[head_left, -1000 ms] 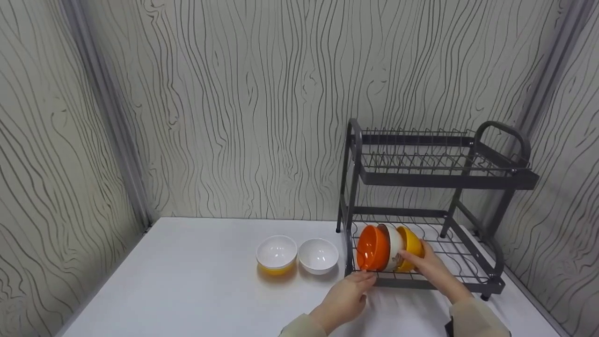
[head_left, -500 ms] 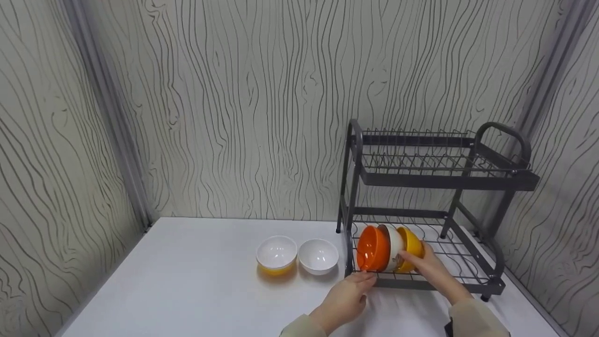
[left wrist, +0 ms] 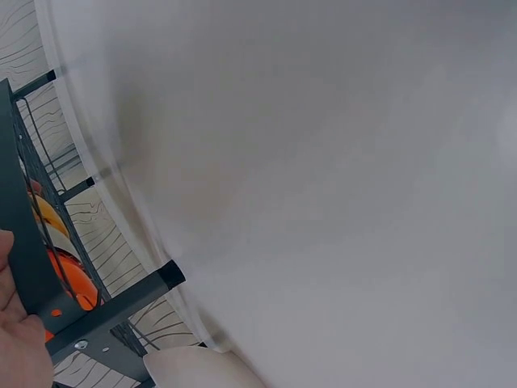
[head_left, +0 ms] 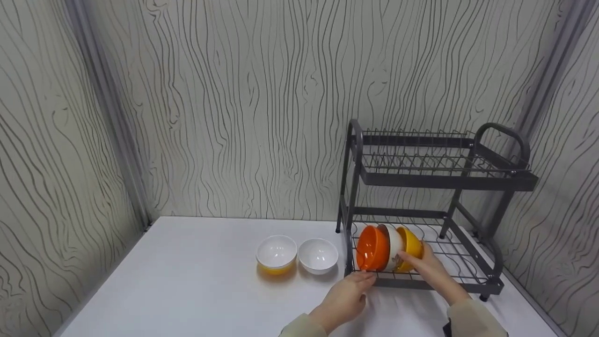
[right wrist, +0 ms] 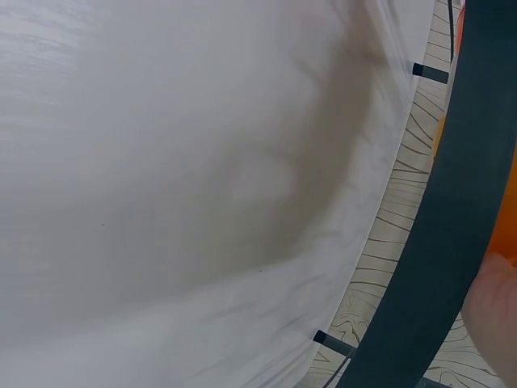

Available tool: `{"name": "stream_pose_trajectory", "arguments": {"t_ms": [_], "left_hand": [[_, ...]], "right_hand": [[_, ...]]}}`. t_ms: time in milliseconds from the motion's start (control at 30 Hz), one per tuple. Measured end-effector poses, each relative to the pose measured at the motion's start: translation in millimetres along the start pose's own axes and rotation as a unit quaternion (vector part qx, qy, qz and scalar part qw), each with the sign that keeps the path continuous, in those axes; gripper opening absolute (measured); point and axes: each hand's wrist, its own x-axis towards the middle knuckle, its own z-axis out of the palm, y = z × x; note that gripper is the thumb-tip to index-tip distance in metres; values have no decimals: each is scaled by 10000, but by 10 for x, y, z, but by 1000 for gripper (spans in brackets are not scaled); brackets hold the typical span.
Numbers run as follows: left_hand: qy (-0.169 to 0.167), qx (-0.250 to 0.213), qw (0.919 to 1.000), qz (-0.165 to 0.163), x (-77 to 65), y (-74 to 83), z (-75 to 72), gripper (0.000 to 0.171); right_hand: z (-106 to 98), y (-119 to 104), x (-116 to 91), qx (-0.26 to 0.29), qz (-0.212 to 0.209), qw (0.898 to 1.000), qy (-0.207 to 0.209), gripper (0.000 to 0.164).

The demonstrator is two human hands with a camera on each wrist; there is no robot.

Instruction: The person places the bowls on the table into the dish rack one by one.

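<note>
Three bowls stand tilted on their sides in a row on the lower shelf of a dark two-tier dish rack (head_left: 449, 181): an orange bowl (head_left: 372, 248), a white bowl (head_left: 395, 245) and a yellow bowl (head_left: 412, 243). My right hand (head_left: 434, 271) grips the yellow bowl, thumb at its front left and fingers behind its right side. With fingers extended, my left hand (head_left: 344, 297) rests at the front rail just below the orange bowl. In the left wrist view that hand (left wrist: 20, 347) touches the rail; in the right wrist view the rail hides most of the held bowl.
Left of the rack, on the white table (head_left: 196, 276), stand a white bowl (head_left: 318, 256) and a yellow bowl with white inside (head_left: 276, 269), both upright. The rack's upper shelf (head_left: 421, 161) has wire dividers. Patterned walls (head_left: 243, 107) enclose the table.
</note>
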Motion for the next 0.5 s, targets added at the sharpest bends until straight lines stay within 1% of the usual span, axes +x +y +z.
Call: {"name": "stream_pose_trajectory", "arguments": {"t_ms": [133, 300, 500], "left_hand": [[53, 15, 10000, -5, 2, -1, 3, 48], [-12, -50, 10000, -82, 12, -1, -2, 49], [-17, -57, 10000, -27, -2, 6, -9, 50]], "right_hand": [[2, -13, 4, -24, 94, 10000, -4, 110], [-3, -12, 8, 54, 63, 10000, 8, 108], [4, -4, 20, 72, 65, 9999, 50, 107]]}}
